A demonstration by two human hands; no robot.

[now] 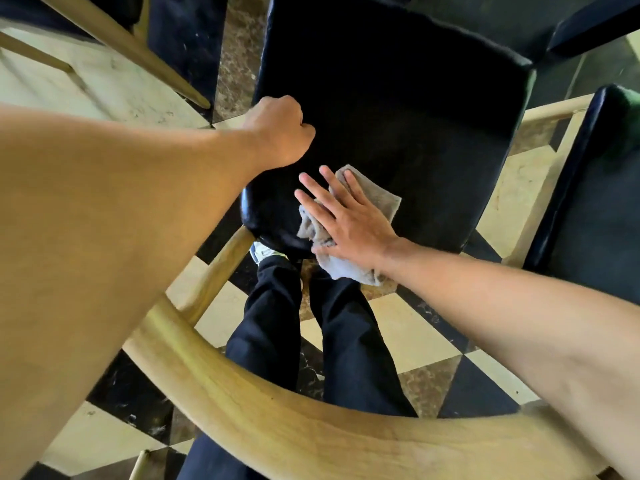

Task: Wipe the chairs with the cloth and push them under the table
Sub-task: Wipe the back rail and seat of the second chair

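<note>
Grey cloth (353, 223) lies on the near edge of a black padded chair seat (398, 116), with one corner hanging off the seat over the person's dark trousers (349, 334). The right hand (349, 223) presses flat on top of the cloth, palm down, fingers straight and spread, pointing up and to the left across the seat; its grip is open, holding nothing, only bearing down on the fabric. The right forearm reaches in from the lower right, crossing above the curved wooden backrest (277, 410) of the chair.

The left hand (277, 133) sits near the left edge of the seat, just above the right hand's fingertips and apart from them. It is curled into a closed fist with the knuckles turned downward; whether anything is inside it cannot be told. The left arm runs in from the left, nearly straight, and fills much of that side of the view.

A second black seat (588, 209) with a pale wooden frame stands just beside the first, on the right. Below everything is a checkered tile floor (415, 334) in cream, black and brown.
</note>
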